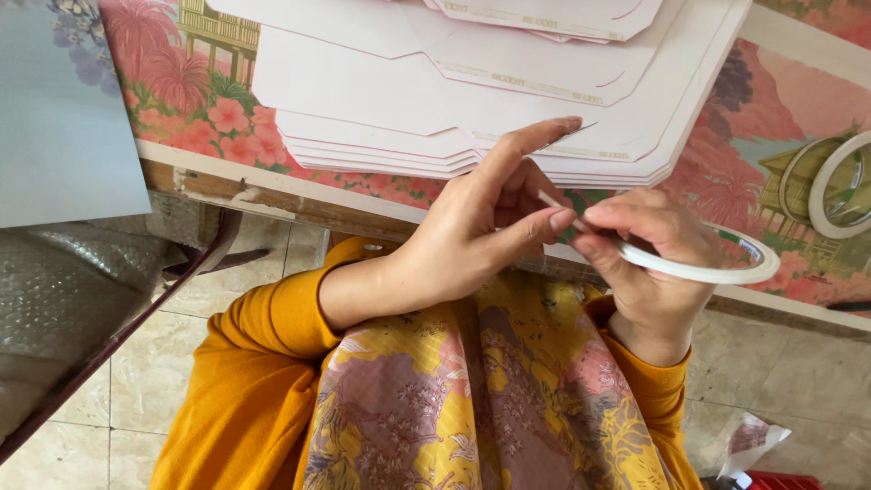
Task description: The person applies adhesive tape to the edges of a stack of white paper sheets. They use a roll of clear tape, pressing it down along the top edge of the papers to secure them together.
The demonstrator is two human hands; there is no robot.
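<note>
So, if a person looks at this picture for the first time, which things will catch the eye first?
First, the two hands in the middle: the left hand pinches the loose end of a thin white ring-shaped tape roll, which the right hand grips. Just above them lies a stack of flat white die-cut cardboard sheets on the pink flowered tablecloth. Two more white tape rolls lie at the right edge.

Your left hand (472, 227) reaches in from the left, forearm bare to a pushed-up orange sleeve, index finger extended toward the far side, thumb and middle finger pinched together. Your right hand (649, 249) sits just right of it, fingers curled closed, knuckles up, wrist bent toward your body. Fingertips of both hands meet.
</note>
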